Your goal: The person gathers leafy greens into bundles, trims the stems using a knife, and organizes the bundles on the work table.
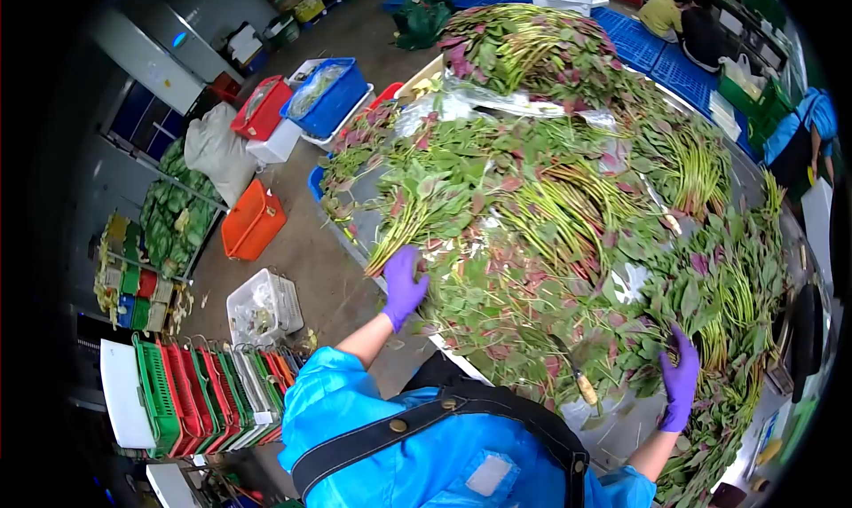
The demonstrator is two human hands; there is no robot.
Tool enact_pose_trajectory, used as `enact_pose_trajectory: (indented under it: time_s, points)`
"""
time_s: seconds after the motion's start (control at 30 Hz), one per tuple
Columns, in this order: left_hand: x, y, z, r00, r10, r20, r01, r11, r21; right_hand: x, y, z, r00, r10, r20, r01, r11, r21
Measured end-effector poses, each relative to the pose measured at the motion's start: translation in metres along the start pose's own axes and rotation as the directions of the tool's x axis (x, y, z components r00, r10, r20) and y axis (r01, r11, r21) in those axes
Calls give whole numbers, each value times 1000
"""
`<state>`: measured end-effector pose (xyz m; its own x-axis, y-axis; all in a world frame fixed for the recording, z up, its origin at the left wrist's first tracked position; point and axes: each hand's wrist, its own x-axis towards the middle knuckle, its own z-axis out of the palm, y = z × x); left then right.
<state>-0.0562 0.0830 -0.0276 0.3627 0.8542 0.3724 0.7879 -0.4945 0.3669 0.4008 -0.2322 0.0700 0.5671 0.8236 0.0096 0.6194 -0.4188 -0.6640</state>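
A wide table is heaped with leafy greens (pixel 532 299) that have green and reddish stems. My left hand (pixel 406 288), in a purple glove, is at the table's left edge, against the stem ends of a bundle (pixel 399 228); its fingertips are partly hidden, so its grip is unclear. On the right, my right hand (pixel 681 379), also gloved in purple, has its fingers apart beside the leaves and holds nothing. Between the hands lies a curved knife with a wooden handle (pixel 586 389). A white glove (pixel 630 283) rests on the greens.
Red (pixel 262 109) and blue (pixel 321 95) bins stand beyond the table's left side, with an orange bin (pixel 253 221) and a white basket (pixel 264 308) on the floor. Stacked crates (pixel 200 393) are at lower left. A person in blue (pixel 803 126) is at the right; others sit farther back.
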Motion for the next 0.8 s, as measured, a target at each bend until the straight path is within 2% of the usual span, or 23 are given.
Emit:
enact_pose_trajectory:
  time_s: [0.03, 0.1, 0.13, 0.17, 0.2, 0.23, 0.3, 0.33, 0.37, 0.4, 0.43, 0.5, 0.53, 0.57, 0.6, 0.67, 0.7, 0.73, 0.77, 0.8]
  points:
    - [10, -15, -7, 997, -68, -30, 69, 997, 44, 3, -13, 15, 996, -84, 43, 87, 992, -87]
    - [23, -47, -8, 981, -187, -58, 196, 931, 307, 10, -45, 47, 982, -132, 133, 136, 991, -20]
    - [30, -66, -7, 980, -191, -48, 196, 935, 295, 14, -63, 61, 970, -159, 184, 163, 987, -6]
    - [37, -86, -4, 939, -293, 178, 238, 931, 276, 20, -80, 76, 955, -184, 234, 187, 982, 9]
    - [42, -102, -2, 841, -368, 397, 278, 923, 267, 23, -98, 91, 945, -166, 283, 171, 985, 7]
    - [45, -114, -1, 837, -361, 410, 274, 927, 257, 25, -121, 104, 940, -202, 275, 211, 977, -4]
    - [54, -135, 2, 701, -292, 650, 460, 882, -100, 32, -158, 133, 915, -244, 321, 236, 970, 66]
    - [65, -119, -18, 595, -310, 742, 615, 770, -171, 35, -174, 149, 908, -220, 357, 195, 975, 105]
    - [70, -114, -26, 587, -297, 753, 614, 769, -176, 38, -189, 168, 899, -197, 392, 152, 978, 144]
    - [72, -111, -30, 581, -186, 793, 726, 559, -400, 40, -207, 187, 885, -183, 429, 74, 963, 259]
    - [72, -106, -35, 591, -72, 803, 786, 276, -553, 40, -224, 207, 869, -172, 464, -12, 931, 366]
    - [72, -85, -46, 615, 3, 789, 776, 175, -606, 37, -257, 251, 816, -188, 546, -199, 796, 572]
    - [74, -66, -61, 527, 80, 846, 841, 98, -533, 32, -261, 284, 794, -209, 571, -304, 677, 670]
    - [67, -56, -57, 536, 71, 841, 837, 81, -541, 26, -265, 309, 776, -233, 586, -402, 533, 745]
    - [60, -43, -56, 510, 100, 854, 858, 8, -513, 22, -277, 317, 790, -205, 578, -405, 532, 743]
    - [38, -29, -44, 453, 135, 881, 891, -101, -442, 16, -291, 328, 654, -93, 751, -705, 284, 649]
    - [33, -24, -41, 424, 139, 895, 903, -140, -406, 12, -289, 329, 665, -72, 743, -703, 275, 656]
    - [31, -27, -42, 343, 178, 922, 937, -132, -323, 9, -285, 332, 621, -13, 784, -766, 202, 610]
    - [28, -26, -40, 334, 191, 923, 941, -128, -314, 5, -279, 336, 566, 37, 824, -821, 123, 558]
    - [27, -23, -39, 315, 215, 924, 947, -139, -290, 2, -270, 338, 560, -93, 823, -822, 60, 566]
